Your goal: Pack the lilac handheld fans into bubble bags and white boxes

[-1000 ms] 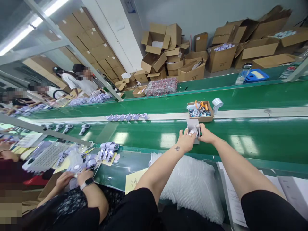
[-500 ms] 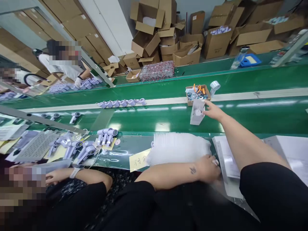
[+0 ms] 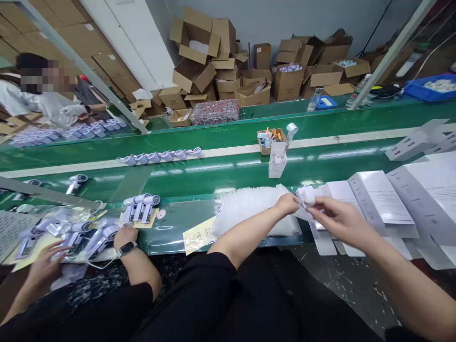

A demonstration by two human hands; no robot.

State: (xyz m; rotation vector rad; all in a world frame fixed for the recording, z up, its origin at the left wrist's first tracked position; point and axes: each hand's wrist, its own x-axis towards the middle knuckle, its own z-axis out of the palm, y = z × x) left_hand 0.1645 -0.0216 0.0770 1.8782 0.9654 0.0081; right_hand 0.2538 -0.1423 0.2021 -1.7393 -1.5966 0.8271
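My left hand point(image 3: 289, 203) is closed with its fingertips on a thin translucent plastic bag point(image 3: 302, 213), just above a pile of similar translucent bags point(image 3: 245, 209). Facing it, my right hand point(image 3: 333, 217) pinches a small white piece point(image 3: 308, 194) at the mouth of the bag; its exact kind is unclear. Beyond my hands, an upright white box point(image 3: 277, 167) stands on the green belt with its lid raised and something white inside. White printed cartons point(image 3: 381, 194) lie in an overlapping row to the right of my hands.
Behind the white box are a small cardboard tray of parts point(image 3: 265, 151) and a white handheld fan point(image 3: 292, 129). Lilac fans point(image 3: 155, 157) line the belt at left. A co-worker's hands point(image 3: 125, 235) handle fans beside me. A handwritten yellow note point(image 3: 198, 235) lies by the pile.
My right hand has left the white box and come back to meet my left hand, which rose from the pile's near edge. The view has shifted right. The co-worker's hands now reach the fans.
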